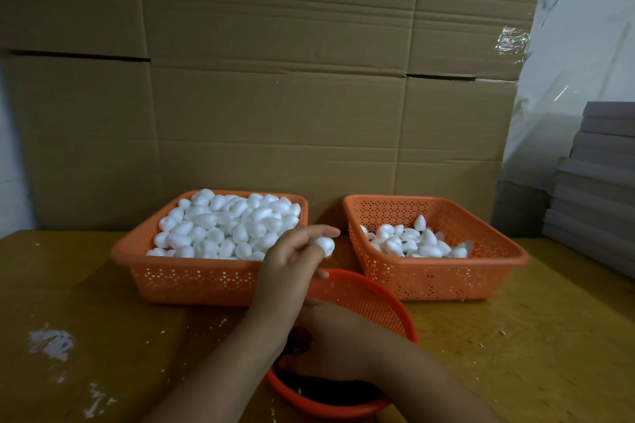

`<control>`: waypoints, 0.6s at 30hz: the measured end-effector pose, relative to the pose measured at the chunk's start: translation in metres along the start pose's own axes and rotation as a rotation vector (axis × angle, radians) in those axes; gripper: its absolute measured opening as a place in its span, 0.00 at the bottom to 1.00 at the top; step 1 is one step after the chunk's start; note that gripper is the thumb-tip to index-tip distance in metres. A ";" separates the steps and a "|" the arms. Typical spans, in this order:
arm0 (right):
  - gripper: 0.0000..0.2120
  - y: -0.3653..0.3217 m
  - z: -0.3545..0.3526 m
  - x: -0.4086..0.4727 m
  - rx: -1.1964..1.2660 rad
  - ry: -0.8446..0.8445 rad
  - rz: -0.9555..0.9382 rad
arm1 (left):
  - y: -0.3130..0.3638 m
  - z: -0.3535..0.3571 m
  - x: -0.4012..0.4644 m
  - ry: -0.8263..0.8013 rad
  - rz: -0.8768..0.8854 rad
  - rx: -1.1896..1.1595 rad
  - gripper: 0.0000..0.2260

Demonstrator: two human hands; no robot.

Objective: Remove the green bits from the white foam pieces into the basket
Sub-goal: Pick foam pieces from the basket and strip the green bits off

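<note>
Left hand (292,257) is pinching a foam piece (323,245) between two baskets; right hand (330,336) is curling inside the round basket (378,302), its grip hidden.

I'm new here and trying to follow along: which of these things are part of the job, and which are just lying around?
Part of the job:
- left hand holding a foam piece
- right hand over the round basket
- full tray
- right tray

Lying around:
- cardboard sheets
- grey stack
- crumbs on the table

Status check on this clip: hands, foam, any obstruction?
Left hand pinches one white foam piece between the square baskets. Right hand down in round basket, grip unclear. Nothing in the way.
</note>
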State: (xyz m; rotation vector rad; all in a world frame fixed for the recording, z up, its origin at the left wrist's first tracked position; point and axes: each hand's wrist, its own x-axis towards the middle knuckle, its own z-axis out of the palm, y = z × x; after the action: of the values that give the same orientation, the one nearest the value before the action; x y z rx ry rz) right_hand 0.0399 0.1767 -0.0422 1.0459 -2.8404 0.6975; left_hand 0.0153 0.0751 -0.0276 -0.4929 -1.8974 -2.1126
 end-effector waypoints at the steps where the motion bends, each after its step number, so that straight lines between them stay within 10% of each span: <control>1: 0.15 0.000 0.000 0.000 0.002 0.001 0.000 | 0.000 0.000 0.000 -0.007 0.018 -0.001 0.10; 18: 0.15 -0.007 -0.011 -0.002 -0.175 -0.110 0.187 | -0.006 -0.002 0.003 0.044 0.062 -0.002 0.11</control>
State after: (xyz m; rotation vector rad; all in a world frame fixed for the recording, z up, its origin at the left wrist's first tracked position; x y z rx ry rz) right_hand 0.0448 0.1780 -0.0295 0.8260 -3.0544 0.4019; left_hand 0.0103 0.0735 -0.0320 -0.4949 -1.8326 -2.0689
